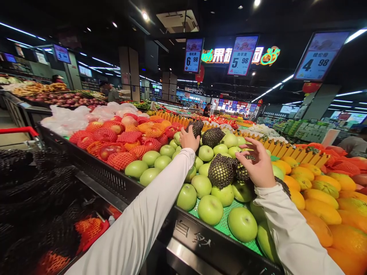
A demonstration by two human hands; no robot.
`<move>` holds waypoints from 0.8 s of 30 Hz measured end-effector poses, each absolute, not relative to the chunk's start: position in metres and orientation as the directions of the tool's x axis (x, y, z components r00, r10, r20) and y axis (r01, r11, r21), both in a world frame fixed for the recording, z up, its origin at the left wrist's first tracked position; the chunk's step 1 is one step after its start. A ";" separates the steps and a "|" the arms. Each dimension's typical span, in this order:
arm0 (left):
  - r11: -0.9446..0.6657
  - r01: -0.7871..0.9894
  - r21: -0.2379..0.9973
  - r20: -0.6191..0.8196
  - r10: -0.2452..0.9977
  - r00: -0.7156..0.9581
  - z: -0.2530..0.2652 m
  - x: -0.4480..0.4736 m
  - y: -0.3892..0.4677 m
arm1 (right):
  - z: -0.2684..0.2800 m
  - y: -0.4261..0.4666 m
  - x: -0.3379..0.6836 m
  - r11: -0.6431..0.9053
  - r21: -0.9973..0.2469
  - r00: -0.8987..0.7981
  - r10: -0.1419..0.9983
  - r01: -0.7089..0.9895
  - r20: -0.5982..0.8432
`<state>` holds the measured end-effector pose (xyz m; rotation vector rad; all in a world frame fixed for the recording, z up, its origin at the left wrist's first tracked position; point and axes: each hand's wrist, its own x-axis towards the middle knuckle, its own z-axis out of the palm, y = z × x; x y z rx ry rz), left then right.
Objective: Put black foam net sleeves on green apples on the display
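My left hand (189, 139) reaches to the back of the green apples, its fingers curled around an apple in a black foam net (197, 128). My right hand (259, 162) hovers over the right side of the pile, thumb and fingers apart. Just beyond and below its thumb sits a netted apple (242, 171), partly hidden by the hand. Beside that lies another black-netted apple (222, 170), green showing through the mesh. A further netted apple (212, 136) rests between the hands. Bare green apples (210, 210) surround them on a green mat (225, 225).
Red fruit in red and orange nets (120, 160) lies left of the apples, oranges (321, 206) to the right. A black crate edge (183, 229) runs along the front. Loose black foam nets (37, 198) fill the lower left. Price signs (243, 55) hang overhead.
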<state>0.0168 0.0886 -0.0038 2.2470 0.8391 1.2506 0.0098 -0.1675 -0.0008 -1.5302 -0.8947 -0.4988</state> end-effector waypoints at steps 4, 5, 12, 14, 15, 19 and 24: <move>-0.683 0.346 0.643 0.643 0.727 0.239 0.000 0.014 0.083 | -0.001 -0.167 0.009 0.037 -0.634 0.606 0.253 0.773 0.754; -0.676 0.330 0.658 0.650 0.732 0.204 0.001 0.014 0.083 | -0.001 -0.167 0.009 0.037 -0.634 0.607 0.254 0.772 0.754; -0.646 0.307 0.699 0.544 0.759 0.358 0.002 0.011 0.086 | 0.000 -0.167 0.007 0.023 -0.634 0.604 0.277 0.773 0.747; -0.656 0.293 0.696 0.548 0.749 0.373 0.000 0.011 0.086 | 0.001 -0.167 0.007 0.013 -0.630 0.601 0.286 0.777 0.747; -0.660 0.287 0.695 0.554 0.745 0.372 -0.001 0.011 0.085 | 0.001 -0.167 0.006 0.007 -0.627 0.599 0.290 0.779 0.747; -0.682 0.334 0.650 0.567 0.728 0.385 0.005 0.011 0.076 | 0.001 -0.166 0.004 -0.022 -0.619 0.595 0.304 0.785 0.744; -0.827 0.325 0.459 0.596 0.558 0.578 0.038 -0.023 0.076 | 0.001 -0.165 0.006 -0.036 -0.604 0.583 0.312 0.796 0.750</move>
